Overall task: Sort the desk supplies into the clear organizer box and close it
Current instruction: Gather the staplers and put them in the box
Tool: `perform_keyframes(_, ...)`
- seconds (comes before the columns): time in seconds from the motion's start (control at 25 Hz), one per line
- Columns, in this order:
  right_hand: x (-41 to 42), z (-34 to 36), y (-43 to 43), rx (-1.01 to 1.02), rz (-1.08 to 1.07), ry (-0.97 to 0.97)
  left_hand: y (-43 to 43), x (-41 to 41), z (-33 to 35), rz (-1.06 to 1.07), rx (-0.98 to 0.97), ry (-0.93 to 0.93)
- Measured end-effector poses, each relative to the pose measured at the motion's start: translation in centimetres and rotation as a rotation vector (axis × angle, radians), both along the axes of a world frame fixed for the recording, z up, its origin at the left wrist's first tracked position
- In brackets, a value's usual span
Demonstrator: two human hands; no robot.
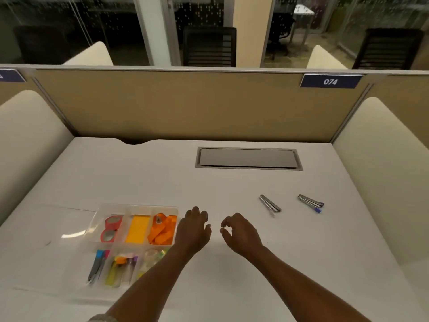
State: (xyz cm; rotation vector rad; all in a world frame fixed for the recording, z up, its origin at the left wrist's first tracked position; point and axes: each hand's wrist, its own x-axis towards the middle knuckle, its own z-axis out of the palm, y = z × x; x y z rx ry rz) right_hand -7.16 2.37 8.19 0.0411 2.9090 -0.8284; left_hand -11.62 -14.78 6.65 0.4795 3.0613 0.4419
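Note:
The clear organizer box (137, 207) lies open on the white desk at the left, its lid (67, 228) spread flat to the left. Its compartments hold red tape rolls (111, 228), yellow sticky notes (137, 228), orange pieces (163, 228), pens (98, 263), markers (123, 266) and clear items (152, 256). My left hand (193, 228) hovers at the box's right edge, fingers apart, holding nothing. My right hand (239, 231) is beside it over bare desk, fingers loosely curled and empty. Two metal staplers (269, 203) (310, 201) lie on the desk to the right.
A grey cable hatch (248, 158) is set in the desk behind the hands. A tan partition (185, 103) with a tag reading 074 (330, 81) closes the back. Cream side dividers (27, 135) (380, 145) stand at both sides.

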Motion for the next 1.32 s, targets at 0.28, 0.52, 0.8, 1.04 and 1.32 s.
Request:
perform_keyframes(0.28,2.6,-2.1,11.8,0.048,-0.231,-0.063,11.4,0.8,-0.1,-0.169,-0.009,-0.065)
perform_keyframes(0.52,1.8,-3.7,19.6,0.159,-0.412,-0.09,15.8,0.8,-0.6,-0.218,-0.037,-0.111)
perform_keyframes(0.8,-1.8,-4.7,26.1,0.273,-0.491,-0.096,18.9,-1.9,-1.3,-0.289,-0.16,-0.154)
perform_keyframes(1.04,-3.9,-6.5,29.1,0.282,-0.448,-0.21,23.1,-5.1,-2.9,-0.414,-0.286,-0.174)
perform_keyframes(1.32,-4.8,-6.9,28.9,0.39,-0.392,-0.2,25.2,-6.8,-4.3,-0.51,-0.398,0.024)
